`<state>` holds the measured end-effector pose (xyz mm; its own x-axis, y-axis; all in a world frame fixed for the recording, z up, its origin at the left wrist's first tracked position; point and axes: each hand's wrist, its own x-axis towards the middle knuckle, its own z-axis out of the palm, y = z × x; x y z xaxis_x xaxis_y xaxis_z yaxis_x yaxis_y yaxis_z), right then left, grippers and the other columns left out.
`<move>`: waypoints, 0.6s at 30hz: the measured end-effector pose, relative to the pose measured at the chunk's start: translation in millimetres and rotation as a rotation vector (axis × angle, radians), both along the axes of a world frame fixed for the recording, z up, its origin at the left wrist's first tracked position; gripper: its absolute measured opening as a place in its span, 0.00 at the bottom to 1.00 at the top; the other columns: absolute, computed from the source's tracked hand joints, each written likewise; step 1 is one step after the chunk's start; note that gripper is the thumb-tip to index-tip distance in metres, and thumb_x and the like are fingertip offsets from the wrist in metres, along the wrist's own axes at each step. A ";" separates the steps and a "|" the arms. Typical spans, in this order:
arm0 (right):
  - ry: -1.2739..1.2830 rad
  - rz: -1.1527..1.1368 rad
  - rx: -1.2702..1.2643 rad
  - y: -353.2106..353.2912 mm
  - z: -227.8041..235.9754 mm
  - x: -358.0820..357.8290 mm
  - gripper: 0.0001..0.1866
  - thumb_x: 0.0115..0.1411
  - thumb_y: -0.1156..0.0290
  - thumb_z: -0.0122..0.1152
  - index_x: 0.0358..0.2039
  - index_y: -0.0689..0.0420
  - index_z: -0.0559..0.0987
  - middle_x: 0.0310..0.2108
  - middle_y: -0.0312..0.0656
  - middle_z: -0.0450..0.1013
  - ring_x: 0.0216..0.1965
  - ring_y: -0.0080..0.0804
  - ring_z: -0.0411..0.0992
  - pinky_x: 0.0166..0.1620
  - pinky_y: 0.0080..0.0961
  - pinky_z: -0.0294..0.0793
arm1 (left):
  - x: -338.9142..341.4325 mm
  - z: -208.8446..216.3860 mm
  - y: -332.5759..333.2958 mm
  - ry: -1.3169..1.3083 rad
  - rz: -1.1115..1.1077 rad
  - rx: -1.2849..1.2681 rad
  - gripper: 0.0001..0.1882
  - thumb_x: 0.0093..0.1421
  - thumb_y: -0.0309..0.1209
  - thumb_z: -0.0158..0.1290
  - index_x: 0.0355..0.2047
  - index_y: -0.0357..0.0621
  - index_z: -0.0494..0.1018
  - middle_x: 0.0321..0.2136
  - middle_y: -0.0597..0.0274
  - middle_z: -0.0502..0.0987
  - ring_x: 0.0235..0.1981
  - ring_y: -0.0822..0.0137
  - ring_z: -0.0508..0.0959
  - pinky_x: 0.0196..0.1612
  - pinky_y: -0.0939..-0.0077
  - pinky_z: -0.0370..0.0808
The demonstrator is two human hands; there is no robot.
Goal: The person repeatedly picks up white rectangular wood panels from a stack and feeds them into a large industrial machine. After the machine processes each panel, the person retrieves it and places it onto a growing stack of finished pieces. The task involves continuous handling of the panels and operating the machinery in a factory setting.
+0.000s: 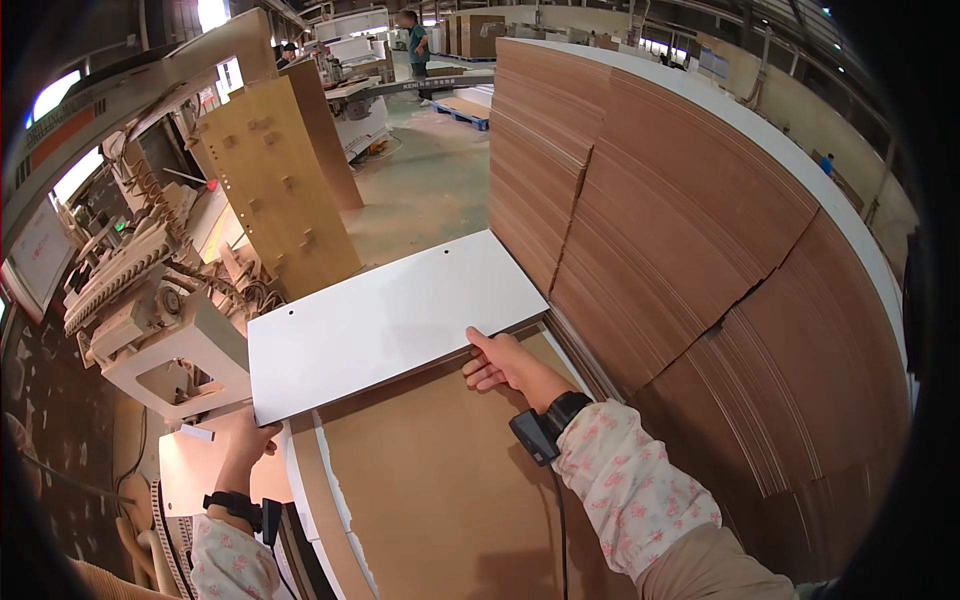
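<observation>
A white rectangular panel [390,325] with two small dark holes near its far edge lies slanted in front of me, over a brown board surface [430,470]. At the panel's near left corner, my left hand [252,436] is closed on the edge, its fingers partly hidden. My right hand [503,364] grips the near long edge toward the right, thumb on top and fingers curled below. Both wrists carry black strapped devices with cables, and both forearms wear pale flowered sleeves.
A tall stack of brown boards [690,190] with a white top rises close on the right. Dusty machinery [175,350] stands at the left, beside an upright yellowish board [280,190] bearing small blocks. Farther off are a blue pallet [462,112] and a person [417,50].
</observation>
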<state>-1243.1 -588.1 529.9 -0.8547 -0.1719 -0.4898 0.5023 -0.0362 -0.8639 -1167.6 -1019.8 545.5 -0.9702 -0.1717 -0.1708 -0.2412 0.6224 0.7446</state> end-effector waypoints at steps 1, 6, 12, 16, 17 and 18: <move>-0.007 -0.015 0.008 1.9 -0.6 -1.0 0.27 0.55 0.46 0.50 0.31 0.63 0.65 0.23 0.50 0.72 0.18 0.35 0.73 0.18 0.25 0.74 | -2.3 1.2 3.7 0.010 0.034 -0.017 0.14 0.45 0.24 0.58 0.31 0.30 0.68 0.16 0.59 0.71 0.10 0.70 0.71 0.12 0.79 0.69; -0.048 0.025 0.082 2.7 -0.8 -6.5 0.31 0.54 0.42 0.48 0.34 0.65 0.65 0.25 0.52 0.72 0.20 0.38 0.74 0.20 0.27 0.75 | -4.7 17.7 11.1 0.077 0.025 -0.186 0.12 0.46 0.27 0.59 0.27 0.28 0.72 0.13 0.58 0.72 0.07 0.71 0.70 0.07 0.80 0.66; -0.044 -0.004 0.002 -4.0 -8.8 -6.1 0.37 0.52 0.40 0.48 0.39 0.68 0.64 0.28 0.54 0.72 0.22 0.42 0.74 0.21 0.31 0.75 | -4.0 9.1 -4.9 0.048 0.000 -0.298 0.18 0.44 0.37 0.63 0.23 0.31 0.74 0.09 0.59 0.70 0.08 0.70 0.72 0.11 0.76 0.70; -0.036 -0.027 0.012 1.3 -6.6 0.0 0.38 0.52 0.39 0.48 0.41 0.68 0.64 0.31 0.55 0.72 0.26 0.43 0.74 0.25 0.32 0.76 | -7.7 19.2 -6.5 -0.079 -0.068 -0.134 0.16 0.43 0.34 0.63 0.24 0.33 0.74 0.13 0.59 0.73 0.11 0.70 0.74 0.14 0.79 0.72; -0.043 -0.040 0.040 2.1 -2.7 1.9 0.36 0.52 0.39 0.47 0.39 0.66 0.64 0.32 0.55 0.72 0.28 0.43 0.75 0.26 0.31 0.75 | -10.8 18.0 -6.7 -0.079 -0.091 -0.075 0.16 0.44 0.34 0.62 0.25 0.33 0.73 0.14 0.59 0.74 0.13 0.70 0.75 0.15 0.79 0.72; -0.037 -0.036 0.051 0.2 -1.5 2.9 0.37 0.52 0.38 0.46 0.40 0.66 0.64 0.32 0.55 0.72 0.28 0.43 0.75 0.26 0.31 0.75 | -8.7 15.2 -10.7 -0.063 -0.056 0.009 0.15 0.45 0.33 0.61 0.26 0.34 0.73 0.15 0.59 0.74 0.13 0.70 0.75 0.16 0.79 0.73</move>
<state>-1240.3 -587.9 528.5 -0.8409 -0.1158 -0.5287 0.5333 -0.0111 -0.8458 -1176.3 -1030.5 560.6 -0.9655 -0.1155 -0.2334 -0.2529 0.6296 0.7346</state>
